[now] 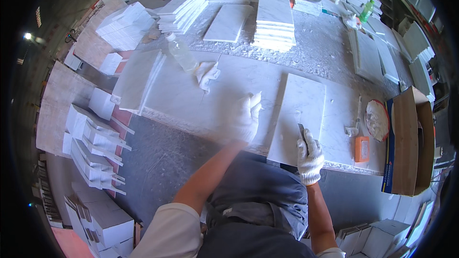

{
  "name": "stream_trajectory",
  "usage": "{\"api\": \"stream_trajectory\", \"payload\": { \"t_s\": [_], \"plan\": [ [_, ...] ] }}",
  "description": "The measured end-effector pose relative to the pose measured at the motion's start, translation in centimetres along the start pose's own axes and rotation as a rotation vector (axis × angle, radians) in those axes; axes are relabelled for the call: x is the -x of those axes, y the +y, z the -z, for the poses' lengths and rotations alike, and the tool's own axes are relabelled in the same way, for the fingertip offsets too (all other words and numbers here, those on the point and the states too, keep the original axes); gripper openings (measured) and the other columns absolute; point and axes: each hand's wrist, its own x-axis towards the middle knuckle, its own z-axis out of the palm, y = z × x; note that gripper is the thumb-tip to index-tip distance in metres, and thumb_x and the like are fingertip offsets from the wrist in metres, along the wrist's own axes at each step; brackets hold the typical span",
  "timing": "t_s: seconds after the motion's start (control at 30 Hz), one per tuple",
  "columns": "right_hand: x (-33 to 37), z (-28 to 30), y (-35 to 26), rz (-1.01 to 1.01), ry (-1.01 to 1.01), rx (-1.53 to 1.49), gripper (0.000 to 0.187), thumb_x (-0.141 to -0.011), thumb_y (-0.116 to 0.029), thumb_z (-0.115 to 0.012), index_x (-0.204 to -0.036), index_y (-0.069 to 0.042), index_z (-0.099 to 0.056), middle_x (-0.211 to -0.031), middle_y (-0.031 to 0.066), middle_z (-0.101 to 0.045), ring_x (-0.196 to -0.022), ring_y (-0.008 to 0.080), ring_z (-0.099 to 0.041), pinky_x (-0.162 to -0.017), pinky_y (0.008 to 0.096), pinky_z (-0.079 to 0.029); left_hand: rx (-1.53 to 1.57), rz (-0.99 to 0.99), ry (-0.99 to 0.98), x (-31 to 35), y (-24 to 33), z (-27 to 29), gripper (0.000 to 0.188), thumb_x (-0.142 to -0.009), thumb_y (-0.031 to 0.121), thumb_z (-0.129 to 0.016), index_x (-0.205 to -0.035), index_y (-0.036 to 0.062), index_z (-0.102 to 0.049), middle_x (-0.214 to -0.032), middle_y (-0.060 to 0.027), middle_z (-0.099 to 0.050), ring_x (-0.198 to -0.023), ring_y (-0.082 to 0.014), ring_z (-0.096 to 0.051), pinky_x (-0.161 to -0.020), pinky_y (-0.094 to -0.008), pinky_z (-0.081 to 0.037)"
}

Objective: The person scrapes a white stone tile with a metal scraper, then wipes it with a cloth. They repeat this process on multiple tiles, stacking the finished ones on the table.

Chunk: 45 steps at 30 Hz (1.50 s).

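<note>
My right hand, in a white knit glove, grips a putty knife whose short metal blade points away from me over a white, grey-veined marble tile. The tile lies at a slant on the work surface. A small pale patch shows on it just ahead of the blade. To the left of the tile is my left hand, also gloved and smeared by motion. Whether its fingers hold anything cannot be made out. Beyond it lies a crumpled white rag beside a clear plastic bottle.
To the right stand a red-rimmed bowl of white paste, an orange block and an open cardboard box. Stacked tiles rise across the dusty table. Another stack sits at left, with tiles on a rack beyond.
</note>
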Motion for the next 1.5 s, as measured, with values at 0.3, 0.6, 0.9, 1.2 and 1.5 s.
{"api": "stream_trajectory", "payload": {
  "t_s": [0.3,0.6,0.9,1.2,1.5],
  "plan": [
    [0.9,-0.6,1.3,0.016,0.009,0.009,0.038,-0.097,-0.015,-0.07,-0.134,-0.006,-0.07,-0.118,0.0196,-0.076,-0.095,0.0388,-0.075,-0.084,0.0453,-0.061,-0.094,-0.074,0.129,0.7,-1.8,-1.2,0.046,-0.09,0.013,-0.081,-0.13,0.0065,-0.061,-0.108,-0.0155,-0.072,-0.094,-0.0377,-0.071,-0.085,-0.0445,-0.057],
    [1.4,-1.3,2.2,-0.002,0.05,0.015,0.036,-0.099,-0.019,-0.07,-0.133,-0.007,-0.072,-0.107,0.0205,-0.077,-0.091,0.0393,-0.076,-0.082,0.0452,-0.061,-0.08,-0.014,0.104,0.8,-2.0,-1.5,0.033,-0.09,0.012,-0.078,-0.121,0.008,-0.068,-0.109,-0.0126,-0.075,-0.099,-0.036,-0.07,-0.086,-0.0455,-0.055],
    [1.0,-1.2,2.2,-0.028,-0.003,-0.005,0.035,-0.101,-0.021,-0.068,-0.133,-0.006,-0.073,-0.117,0.0192,-0.077,-0.098,0.0357,-0.077,-0.088,0.0425,-0.061,-0.136,0.105,0.026,0.7,-1.1,-0.9,0.043,-0.09,0.024,-0.076,-0.131,0.0133,-0.066,-0.112,-0.0115,-0.073,-0.104,-0.0374,-0.069,-0.091,-0.0494,-0.055],
    [1.1,-0.1,1.8,-0.064,-0.037,-0.053,0.031,-0.098,-0.022,-0.072,-0.128,-0.014,-0.076,-0.11,0.0142,-0.079,-0.094,0.0338,-0.077,-0.083,0.04,-0.062,-0.013,0.152,0.014,0.7,-1.0,-1.0,0.038,-0.09,0.012,-0.08,-0.128,0.0108,-0.071,-0.115,-0.007,-0.076,-0.105,-0.0259,-0.072,-0.093,-0.0396,-0.056],
    [1.8,3.6,-0.1,-0.112,-0.343,-0.088,0.032,-0.097,-0.022,-0.074,-0.126,-0.008,-0.077,-0.093,0.0199,-0.075,-0.08,0.035,-0.073,-0.073,0.0413,-0.057,0.151,0.211,-0.145,3.1,-0.2,0.4,0.04,-0.092,0.017,-0.081,-0.128,0.008,-0.065,-0.119,-0.0111,-0.069,-0.111,-0.0268,-0.07,-0.094,-0.039,-0.056]
  ]
}}
